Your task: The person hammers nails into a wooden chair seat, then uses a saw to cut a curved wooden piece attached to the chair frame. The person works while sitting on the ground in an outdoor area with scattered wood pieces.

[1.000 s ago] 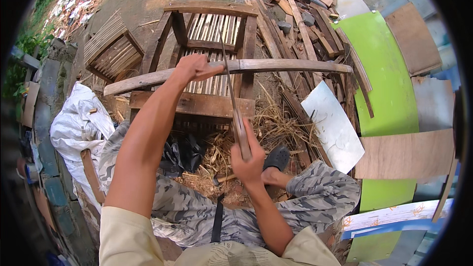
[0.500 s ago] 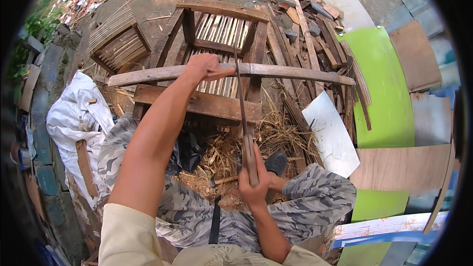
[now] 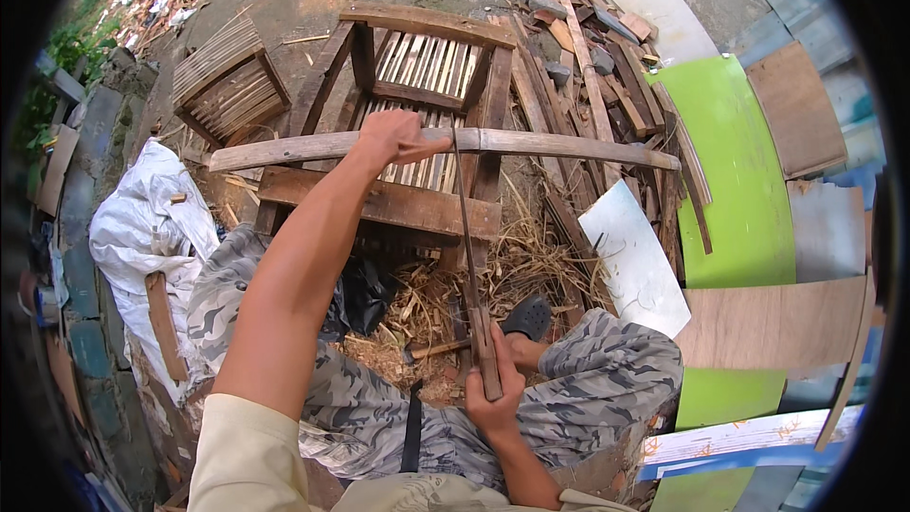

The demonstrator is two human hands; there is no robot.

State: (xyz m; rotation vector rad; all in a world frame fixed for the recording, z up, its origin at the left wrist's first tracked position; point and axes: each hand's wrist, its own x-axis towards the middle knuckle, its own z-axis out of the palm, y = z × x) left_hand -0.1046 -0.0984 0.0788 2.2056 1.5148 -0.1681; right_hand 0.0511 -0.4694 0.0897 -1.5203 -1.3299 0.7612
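A long bamboo pole (image 3: 578,146) lies crosswise over a wooden frame, a low bench-like stand (image 3: 384,201) with a slatted middle. My left hand (image 3: 391,136) is closed around the pole, just left of where a saw (image 3: 465,237) crosses it. The saw's narrow dark blade, seen nearly edge-on, meets the pole beside a node, its tip end at the pole. My right hand (image 3: 497,396), low in front of my body, is wrapped around the wooden saw handle (image 3: 485,356). I cannot tell how deep the blade sits.
A second slatted wooden piece (image 3: 232,85) stands at the left, with a white sack (image 3: 152,218) nearer. Scrap boards (image 3: 592,66) are heaped at the right beside a green panel (image 3: 744,171). Shavings and a wooden-handled tool (image 3: 438,349) lie between my legs.
My right hand has drawn the saw back toward my body, so less blade reaches past the pole. My left hand and the pole have stayed nearly in place.
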